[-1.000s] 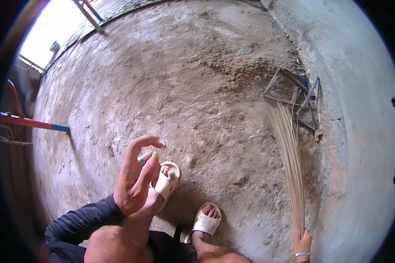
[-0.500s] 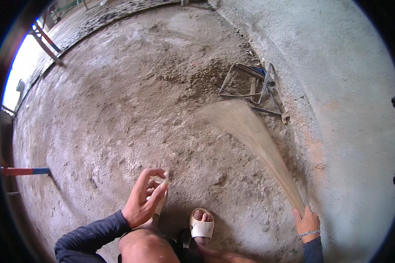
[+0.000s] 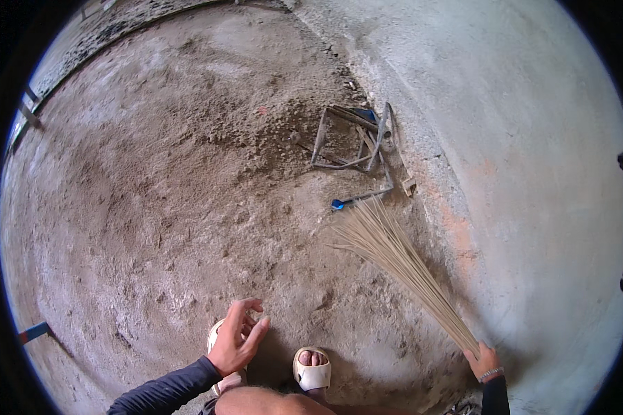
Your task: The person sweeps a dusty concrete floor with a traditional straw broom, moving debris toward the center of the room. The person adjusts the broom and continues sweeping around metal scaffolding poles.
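Note:
My right hand [image 3: 484, 362], low at the right beside the wall, is closed round the bound end of a stick broom [image 3: 408, 266]. The broom's long tan bristles fan out forward and left, low over the dirty floor. Just beyond their tips lies a tangle of thin, dirt-covered metal bars [image 3: 353, 166] with blue parts, near the foot of the wall. My left hand [image 3: 239, 339] hovers over my left foot, fingers loosely curled with a gap between thumb and forefinger; nothing shows in it.
A pale plastered wall [image 3: 519, 152] runs along the right. Loose dirt and rubble [image 3: 253, 128] are heaped left of the metal bars. A red and blue bar [image 3: 34, 332] juts in at the left edge. My sandalled feet [image 3: 312, 368] stand at the bottom.
The broom's bristles, blurred before, have come back toward me, away from the metal bars, uncovering a blue-tipped bar. My view has shifted to the right. My left hand stays loosely curled.

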### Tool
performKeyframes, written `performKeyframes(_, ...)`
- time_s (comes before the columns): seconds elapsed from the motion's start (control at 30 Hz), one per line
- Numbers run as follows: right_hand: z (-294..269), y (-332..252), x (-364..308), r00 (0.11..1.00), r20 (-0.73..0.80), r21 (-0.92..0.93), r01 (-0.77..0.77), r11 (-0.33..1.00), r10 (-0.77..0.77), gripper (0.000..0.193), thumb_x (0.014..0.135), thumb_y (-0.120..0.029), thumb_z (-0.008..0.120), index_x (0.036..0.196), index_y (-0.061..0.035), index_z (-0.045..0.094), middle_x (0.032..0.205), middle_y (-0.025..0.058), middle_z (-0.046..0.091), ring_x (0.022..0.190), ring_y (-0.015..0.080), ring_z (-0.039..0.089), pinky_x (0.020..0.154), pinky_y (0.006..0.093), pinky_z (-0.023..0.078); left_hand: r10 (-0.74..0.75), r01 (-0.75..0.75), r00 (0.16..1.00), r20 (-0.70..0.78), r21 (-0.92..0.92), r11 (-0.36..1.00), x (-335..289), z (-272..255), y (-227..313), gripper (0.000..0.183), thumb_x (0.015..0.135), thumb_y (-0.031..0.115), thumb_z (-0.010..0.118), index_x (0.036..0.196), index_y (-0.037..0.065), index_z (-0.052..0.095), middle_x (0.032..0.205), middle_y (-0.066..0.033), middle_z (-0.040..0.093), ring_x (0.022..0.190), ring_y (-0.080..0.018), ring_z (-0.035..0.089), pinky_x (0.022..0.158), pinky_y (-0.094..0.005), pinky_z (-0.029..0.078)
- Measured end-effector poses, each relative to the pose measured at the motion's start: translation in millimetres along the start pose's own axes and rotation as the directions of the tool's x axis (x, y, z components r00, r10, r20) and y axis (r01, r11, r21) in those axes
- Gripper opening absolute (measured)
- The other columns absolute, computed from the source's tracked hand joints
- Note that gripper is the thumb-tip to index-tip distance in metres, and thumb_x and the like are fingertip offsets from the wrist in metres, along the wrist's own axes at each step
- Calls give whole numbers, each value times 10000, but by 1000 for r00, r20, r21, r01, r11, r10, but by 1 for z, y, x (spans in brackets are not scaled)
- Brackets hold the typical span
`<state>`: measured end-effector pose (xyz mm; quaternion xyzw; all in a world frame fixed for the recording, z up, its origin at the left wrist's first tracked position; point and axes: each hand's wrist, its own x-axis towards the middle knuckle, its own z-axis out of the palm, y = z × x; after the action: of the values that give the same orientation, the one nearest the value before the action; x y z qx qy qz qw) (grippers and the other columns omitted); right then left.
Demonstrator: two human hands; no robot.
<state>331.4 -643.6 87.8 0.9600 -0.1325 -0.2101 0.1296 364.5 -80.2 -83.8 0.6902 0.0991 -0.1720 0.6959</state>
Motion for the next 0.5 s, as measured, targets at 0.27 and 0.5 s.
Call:
performKeyframes(0.27, -117, 10, -66, 959, 151, -113, 259, 959, -241, 611, 839, -517, 656, 1162, -2, 596, 910, 248, 659, 854, 457, 627, 698, 525, 496, 16, -35, 987, 160, 117, 993, 13, -25, -24, 297, 886, 311, 678, 916, 20, 627, 739, -103, 606, 678, -184, 597, 636, -329, 491)
performKeyframes(0.5, -126, -207, 7, 851, 281, -4, 463, 886, -444, 604, 789, -482, 728, 1154, -18, 597, 945, 259, 658, 854, 450, 628, 714, 509, 514, 160, -61, 909, 385, -256, 965, -5, 9, -19, 795, 840, 475, 711, 1330, -85, 432, 1294, -258, 543, 1265, -326, 493, 1007, -392, 440)
